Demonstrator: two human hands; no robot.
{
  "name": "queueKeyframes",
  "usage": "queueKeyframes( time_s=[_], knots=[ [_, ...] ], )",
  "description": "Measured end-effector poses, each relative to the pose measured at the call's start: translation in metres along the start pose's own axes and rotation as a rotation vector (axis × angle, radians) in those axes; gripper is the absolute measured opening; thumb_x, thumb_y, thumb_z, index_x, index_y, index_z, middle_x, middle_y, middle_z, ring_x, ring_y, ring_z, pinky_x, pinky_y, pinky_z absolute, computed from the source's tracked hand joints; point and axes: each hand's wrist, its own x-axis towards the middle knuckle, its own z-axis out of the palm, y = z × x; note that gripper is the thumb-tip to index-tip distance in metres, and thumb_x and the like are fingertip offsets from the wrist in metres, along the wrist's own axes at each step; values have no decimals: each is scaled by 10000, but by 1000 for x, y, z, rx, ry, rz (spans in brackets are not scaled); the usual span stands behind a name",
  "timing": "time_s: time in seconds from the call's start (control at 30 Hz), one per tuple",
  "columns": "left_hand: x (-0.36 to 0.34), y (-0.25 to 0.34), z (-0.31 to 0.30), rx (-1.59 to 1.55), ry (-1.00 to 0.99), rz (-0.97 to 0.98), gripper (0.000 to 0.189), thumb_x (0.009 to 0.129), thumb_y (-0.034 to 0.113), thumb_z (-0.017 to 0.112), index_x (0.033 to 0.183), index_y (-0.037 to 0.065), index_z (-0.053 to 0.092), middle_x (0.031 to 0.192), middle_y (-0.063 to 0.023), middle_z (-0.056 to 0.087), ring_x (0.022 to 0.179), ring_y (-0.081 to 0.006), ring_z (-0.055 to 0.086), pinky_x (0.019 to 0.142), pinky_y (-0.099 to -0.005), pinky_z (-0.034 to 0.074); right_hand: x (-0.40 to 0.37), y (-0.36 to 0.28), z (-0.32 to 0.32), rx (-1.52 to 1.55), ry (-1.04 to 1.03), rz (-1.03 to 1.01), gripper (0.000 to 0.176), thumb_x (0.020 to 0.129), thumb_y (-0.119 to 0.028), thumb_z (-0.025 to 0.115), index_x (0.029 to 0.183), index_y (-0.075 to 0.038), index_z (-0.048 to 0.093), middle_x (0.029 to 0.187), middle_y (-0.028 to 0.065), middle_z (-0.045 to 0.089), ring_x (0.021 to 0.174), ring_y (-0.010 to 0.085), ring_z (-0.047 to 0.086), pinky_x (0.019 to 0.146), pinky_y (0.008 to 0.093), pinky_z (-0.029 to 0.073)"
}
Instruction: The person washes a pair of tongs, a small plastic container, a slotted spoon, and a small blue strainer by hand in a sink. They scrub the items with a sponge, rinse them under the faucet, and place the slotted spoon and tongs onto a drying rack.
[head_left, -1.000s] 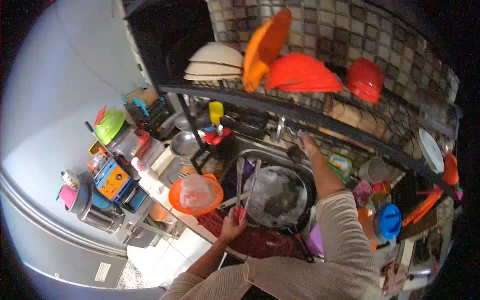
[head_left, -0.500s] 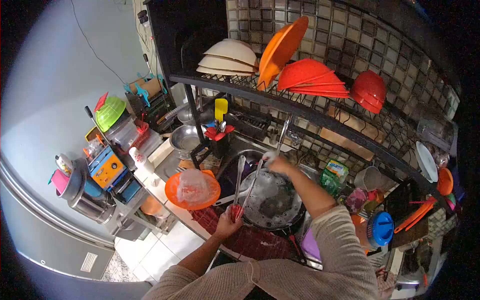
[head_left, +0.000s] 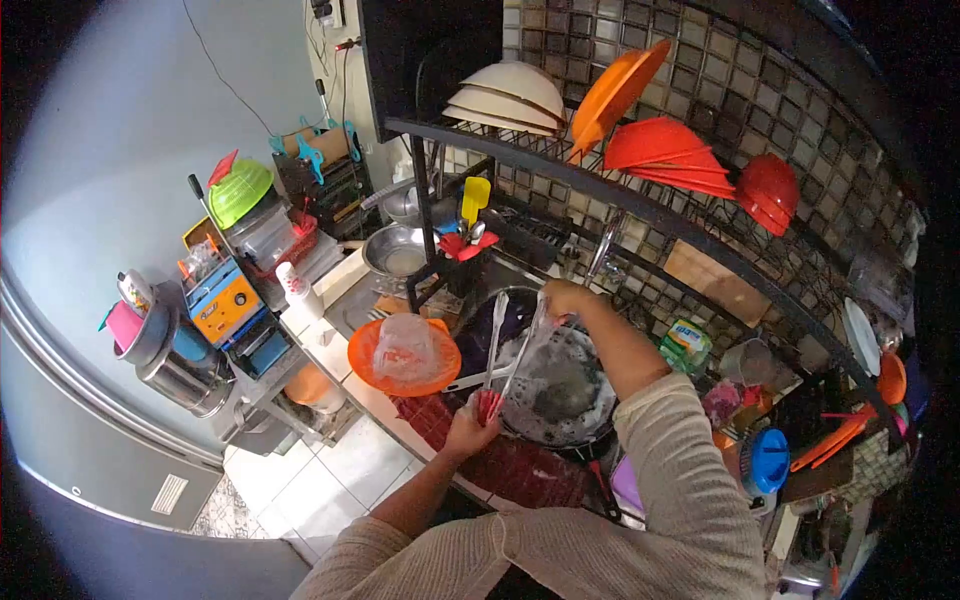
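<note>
Left hand [head_left: 472, 425] pinches the tongs [head_left: 497, 350] by the red end over the soapy pan [head_left: 565, 390] in the sink [head_left: 505, 292]. Right hand [head_left: 563, 298] curls at its far rim, grip unclear. Soapy tongs might slip and splash.

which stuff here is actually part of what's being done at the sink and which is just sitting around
In use:
left hand gripping the red-handled tongs
right hand at their far tips
soapy pan beneath them

Lying about:
orange bowl
green colander
yellow spatula
orange plates up top
blue lid
</note>
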Motion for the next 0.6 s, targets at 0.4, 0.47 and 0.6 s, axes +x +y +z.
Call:
queueKeyframes(
  time_s=[0.4, 0.47, 0.6],
  knots=[
    [-1, 21, -4, 94, 7, -9, 545, 752, 201, 621, 1194, -30, 400, 835, -180, 619, 760, -301, 639, 654, -365, 484, -3, 27, -9, 117, 111, -182, 56, 757, -42, 619, 774, -25, 670, 697, 82, 658, 605, 167, 641, 496, 317, 497],
    [0, 25, -7, 91, -29, -43, 546, 752, 203, 622, 1193, -31, 401, 835, -182, 618, 759, -304, 638, 655, -364, 486, -13, 22, -11, 134, 204, -164, 59, 756, -78, 660, 741, -21, 657, 630, 85, 636, 567, 164, 624, 466, 307, 484],
    [-1, 23, -6, 127, -42, -6, 559, 752, 212, 626, 1202, -30, 400, 837, -183, 616, 756, -315, 635, 660, -363, 489, 1, 30, -6, 13, 466, -266, 319, 833, -323, 621, 692, -37, 621, 563, 65, 583, 518, 140, 578, 470, 306, 468]
  ],
)
